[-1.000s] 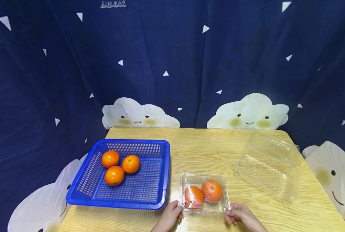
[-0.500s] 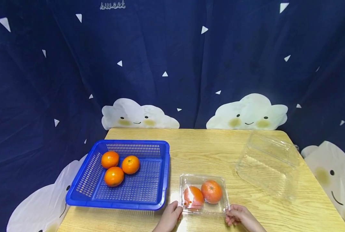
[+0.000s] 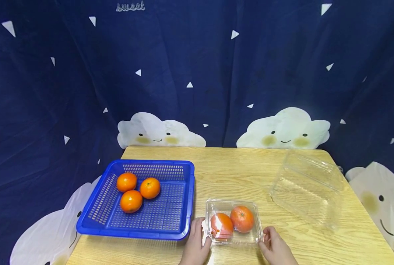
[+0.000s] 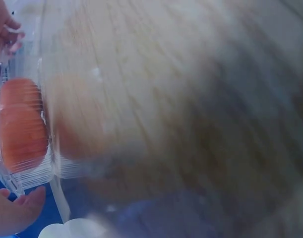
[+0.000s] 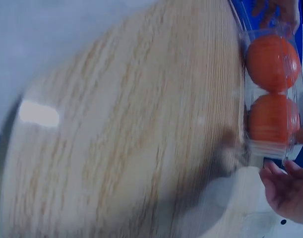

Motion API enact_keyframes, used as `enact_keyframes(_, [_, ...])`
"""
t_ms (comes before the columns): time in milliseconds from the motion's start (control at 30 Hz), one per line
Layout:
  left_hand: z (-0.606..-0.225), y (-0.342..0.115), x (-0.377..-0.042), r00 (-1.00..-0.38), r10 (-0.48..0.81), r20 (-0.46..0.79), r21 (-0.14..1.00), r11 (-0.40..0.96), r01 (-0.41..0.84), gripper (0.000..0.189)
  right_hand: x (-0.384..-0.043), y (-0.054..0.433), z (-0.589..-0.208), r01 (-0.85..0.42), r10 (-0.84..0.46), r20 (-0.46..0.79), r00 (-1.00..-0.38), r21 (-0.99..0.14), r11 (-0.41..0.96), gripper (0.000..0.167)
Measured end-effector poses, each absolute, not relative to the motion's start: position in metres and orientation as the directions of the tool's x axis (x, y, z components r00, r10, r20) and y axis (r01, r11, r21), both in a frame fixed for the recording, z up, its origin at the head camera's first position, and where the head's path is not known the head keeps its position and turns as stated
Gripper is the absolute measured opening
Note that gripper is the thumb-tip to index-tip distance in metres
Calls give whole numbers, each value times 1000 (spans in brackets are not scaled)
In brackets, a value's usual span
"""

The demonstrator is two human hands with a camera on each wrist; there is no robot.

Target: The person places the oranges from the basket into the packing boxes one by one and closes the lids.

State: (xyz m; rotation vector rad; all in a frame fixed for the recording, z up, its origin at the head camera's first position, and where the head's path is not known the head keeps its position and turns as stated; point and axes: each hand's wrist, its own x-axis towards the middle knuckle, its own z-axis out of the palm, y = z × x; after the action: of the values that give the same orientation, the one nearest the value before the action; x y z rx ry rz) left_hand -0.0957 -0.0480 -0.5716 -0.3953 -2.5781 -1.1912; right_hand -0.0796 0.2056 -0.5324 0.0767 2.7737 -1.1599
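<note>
Flanking left hand (image 3: 196, 244): we find it spread, fingers extended along the left side of the clear box (image 3: 230, 201), thumb at its near left corner.
Right hand (image 3: 276, 248): we find it relaxed, thumb at the near right corner, fingers loosely bent.
Clear box: we locate it between both hands on the tabletop (image 3: 230, 169), right of the blue basket (image 3: 134, 233).
Box contents: we count two orange fruits (image 3: 242, 219), side by side.
Blue basket: we count three oranges (image 3: 131, 201), grouped toward its left.
Far right: we note a larger clear container (image 3: 306, 184).
</note>
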Motion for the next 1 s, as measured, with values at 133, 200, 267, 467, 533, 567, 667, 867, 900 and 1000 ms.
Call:
enact_keyframes(133, [-571, -46, -96, -888, 141, 437, 606, 684, 406, 56, -79, 202, -535, -106, -32, 128, -991, -631, 769, 46])
enact_keyframes(200, [-570, -46, -97, -869, 151, 472, 575, 694, 433, 57, -78, 201, -538, -208, -63, 255, -965, -596, 775, 55])
enact_keyframes(267, [-570, -46, -98, -843, 179, 507, 542, 694, 473, 59, -78, 201, -540, -274, -83, 338, -937, -570, 774, 60])
enact_keyframes(467, [-568, -46, -100, -784, 274, 557, 443, 701, 559, 65, -80, 198, -544, -403, -141, 464, -875, -534, 743, 61])
enact_keyframes(533, [-568, -46, -100, -777, 290, 559, 420, 709, 567, 64, -81, 196, -545, -433, -161, 492, -856, -510, 744, 60])
enact_keyframes(567, [-568, -45, -99, -774, 296, 559, 408, 715, 568, 63, -82, 195, -546, -442, -165, 505, -847, -498, 746, 60])
enact_keyframes(667, [-567, -44, -99, -764, 313, 564, 389, 716, 580, 58, -82, 193, -548, -464, -179, 530, -829, -473, 749, 62])
enact_keyframes(867, [-567, -41, -101, -724, 346, 597, 325, 721, 612, 57, -83, 190, -556, -552, -220, 594, -774, -463, 694, 50])
enact_keyframes(900, [-567, -40, -102, -719, 348, 602, 317, 722, 615, 57, -83, 190, -558, -563, -222, 605, -765, -459, 687, 46])
enact_keyframes(1000, [-568, -40, -102, -708, 349, 614, 305, 722, 621, 58, -83, 190, -563, -582, -226, 628, -745, -446, 680, 45])
